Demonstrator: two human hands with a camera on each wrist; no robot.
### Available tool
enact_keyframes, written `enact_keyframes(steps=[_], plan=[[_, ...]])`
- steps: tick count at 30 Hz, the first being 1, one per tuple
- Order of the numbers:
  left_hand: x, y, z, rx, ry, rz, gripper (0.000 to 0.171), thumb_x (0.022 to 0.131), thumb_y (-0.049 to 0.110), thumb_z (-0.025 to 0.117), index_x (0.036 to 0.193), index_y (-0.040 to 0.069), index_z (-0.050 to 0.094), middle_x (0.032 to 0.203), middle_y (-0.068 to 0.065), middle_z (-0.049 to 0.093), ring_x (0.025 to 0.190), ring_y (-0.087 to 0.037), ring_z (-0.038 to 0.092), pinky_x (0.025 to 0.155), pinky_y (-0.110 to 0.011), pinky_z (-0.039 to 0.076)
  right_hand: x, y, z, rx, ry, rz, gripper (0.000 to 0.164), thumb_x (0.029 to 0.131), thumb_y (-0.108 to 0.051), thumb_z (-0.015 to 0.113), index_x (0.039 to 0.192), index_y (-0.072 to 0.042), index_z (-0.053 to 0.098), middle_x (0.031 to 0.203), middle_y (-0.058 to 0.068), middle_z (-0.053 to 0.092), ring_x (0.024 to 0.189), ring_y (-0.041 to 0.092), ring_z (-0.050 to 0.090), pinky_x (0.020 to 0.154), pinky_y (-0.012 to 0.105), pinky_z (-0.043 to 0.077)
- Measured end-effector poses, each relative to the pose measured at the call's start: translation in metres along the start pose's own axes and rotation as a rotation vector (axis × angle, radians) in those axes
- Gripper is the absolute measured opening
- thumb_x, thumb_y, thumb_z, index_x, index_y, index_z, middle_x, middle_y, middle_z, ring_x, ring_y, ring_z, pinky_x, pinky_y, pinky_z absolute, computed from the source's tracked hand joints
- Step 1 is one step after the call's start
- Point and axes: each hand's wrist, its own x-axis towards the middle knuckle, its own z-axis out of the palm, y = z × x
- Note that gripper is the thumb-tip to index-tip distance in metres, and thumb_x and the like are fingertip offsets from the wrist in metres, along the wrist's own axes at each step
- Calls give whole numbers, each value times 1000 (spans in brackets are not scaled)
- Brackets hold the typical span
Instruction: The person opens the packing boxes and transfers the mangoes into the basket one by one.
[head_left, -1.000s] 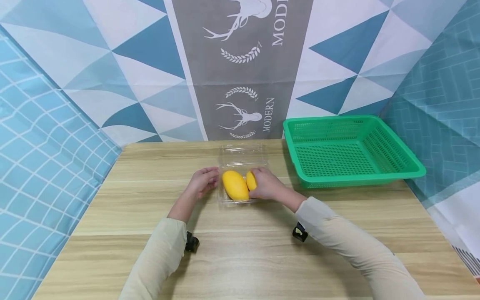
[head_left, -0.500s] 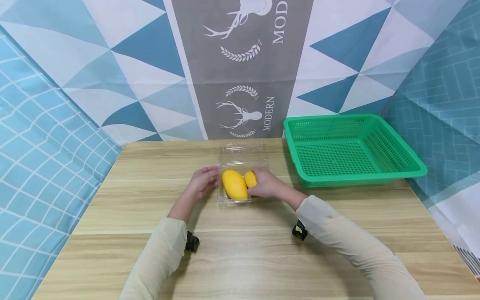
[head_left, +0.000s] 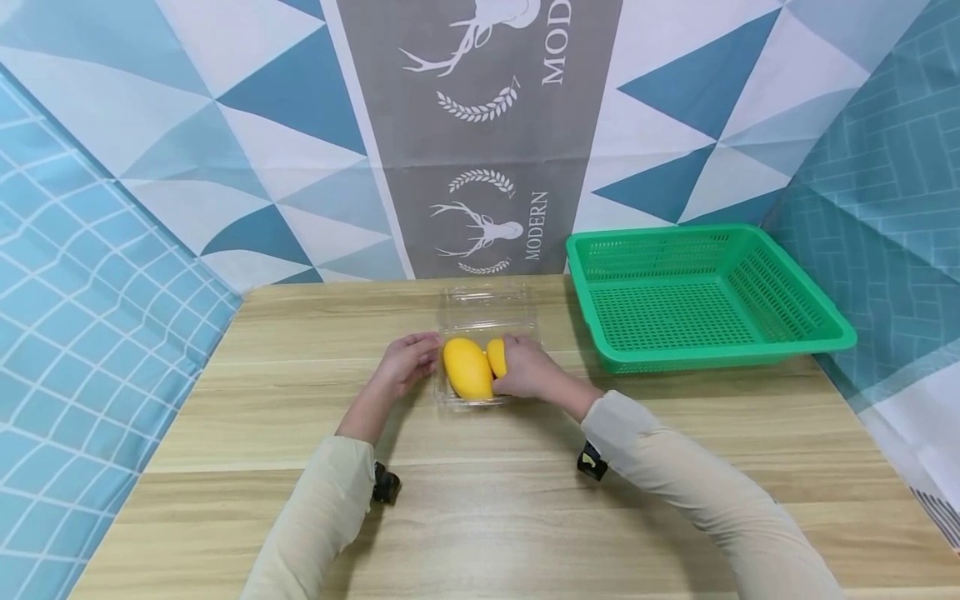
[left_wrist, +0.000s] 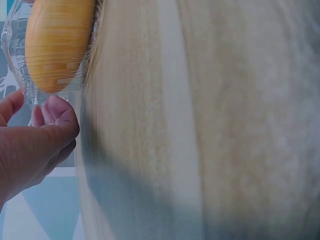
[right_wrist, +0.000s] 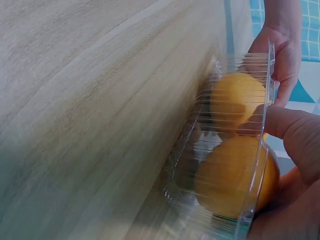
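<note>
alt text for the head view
A right hand grips a yellow fruit beside another fruit in an open clear box, the left hand at its left edge. A green basket sits at right on a wooden table.

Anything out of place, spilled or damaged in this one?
Nothing spilled or damaged shows around the clear plastic container. The green perforated plastic basket looks odd: its rim appears to jut past the light wooden table's right edge.

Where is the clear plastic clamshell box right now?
In the head view, the clear plastic clamshell box lies open toward the far side of the table, left of the green basket and beside the left hand.
</note>
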Motion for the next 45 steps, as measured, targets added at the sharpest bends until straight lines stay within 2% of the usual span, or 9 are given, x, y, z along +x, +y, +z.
enact_keyframes(steps=[4,6,9,13,21,30,38,45], plan=[[-1,0,1,5,-2,-1,39,91,13,59,125,-1,47,86,1,55,72,-8,52,65,-17,49,2,4,0,86,17,-6,80,65,-16,74,133,7,39,98,11,56,81,21,50,70,29,46],[-2,0,2,8,-1,1,38,91,13,60,124,-1,48,87,1,55,73,-8,52,65,-17,49,3,6,-2,131,17,-11,75,66,-16,74,130,6,42,92,10,56,77,21,50,67,28,46],[-2,1,3,7,6,5,38,91,13,60,124,-1,48,87,1,55,73,-8,52,65,-17,49,4,7,-5,178,17,-8,75,69,-18,73,132,6,41,99,12,58,81,21,52,74,31,49],[-3,2,3,2,10,3,37,91,13,60,123,0,48,88,1,54,73,-8,53,64,-16,49,4,7,-8,219,16,26,82,72,-22,73,141,2,33,119,14,55,95,24,53,89,37,48],[-4,2,2,1,7,-2,39,92,14,58,127,0,46,89,1,55,74,-8,53,65,-16,49,0,6,-15,301,56,64,86,74,-26,72,146,-7,28,137,13,45,109,27,51,95,42,47],[-3,2,1,-4,5,-5,38,92,14,57,126,0,47,86,2,56,72,-7,53,65,-17,50,-2,10,-20,389,122,20,83,74,-20,70,146,-14,29,127,12,51,98,26,54,78,34,50],[-3,2,1,1,-2,-5,40,93,14,57,128,-1,46,86,2,56,73,-7,53,65,-16,49,-4,12,-23,408,153,-9,80,75,-22,68,145,-14,31,128,11,51,99,26,54,80,34,50],[-4,3,1,-13,-4,-5,39,92,13,58,127,-2,46,83,3,57,72,-7,53,63,-16,49,-6,10,-29,372,202,-28,79,75,-21,69,145,-17,31,127,10,52,96,26,54,78,35,50]])
